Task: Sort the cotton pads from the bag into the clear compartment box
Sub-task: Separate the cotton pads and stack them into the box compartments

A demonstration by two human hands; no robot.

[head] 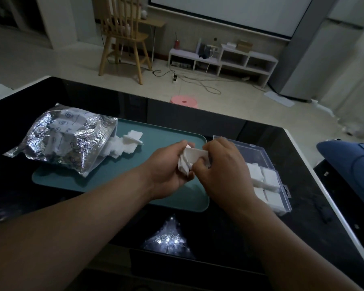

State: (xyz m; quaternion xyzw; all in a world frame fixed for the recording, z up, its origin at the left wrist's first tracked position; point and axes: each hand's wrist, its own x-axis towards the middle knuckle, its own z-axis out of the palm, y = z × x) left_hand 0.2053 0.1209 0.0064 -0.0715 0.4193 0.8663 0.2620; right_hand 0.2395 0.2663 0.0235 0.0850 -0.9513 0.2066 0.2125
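Across the dark glossy surface (303, 169), a teal mat (166, 139) is lying in the middle and taking up much of the working area. On the mat's left end a crinkled silver bag (67, 141) is lying on its side with its open mouth facing right, and loose cotton pads (130, 143) are spilling out of it onto the mat. Just off the mat's right edge the clear compartment box (259, 151) is sitting open. Its near compartments are holding stacked white pads (269, 177), while the far ones are appearing bare.

Above the mat, between bag and box, both hands are meeting. The left hand (168, 169) is cupping a small bundle of pads (192, 155) from below, fingers curled round it, and the right hand (221, 164) is pinching the same bundle from the top and side. The bundle is fanning out at its lower end rather than sitting square.

That fanning is the main risk, as I judge it. If either grip is loosening while the bundle is travelling to the box, the outer pads are likely to be sliding free and dropping onto the mat or into the wrong compartment. A ragged stack is also apt to be catching on a divider wall and folding. The bag's open mouth is another weak spot, since a brush from the left forearm could be dragging more pads out.
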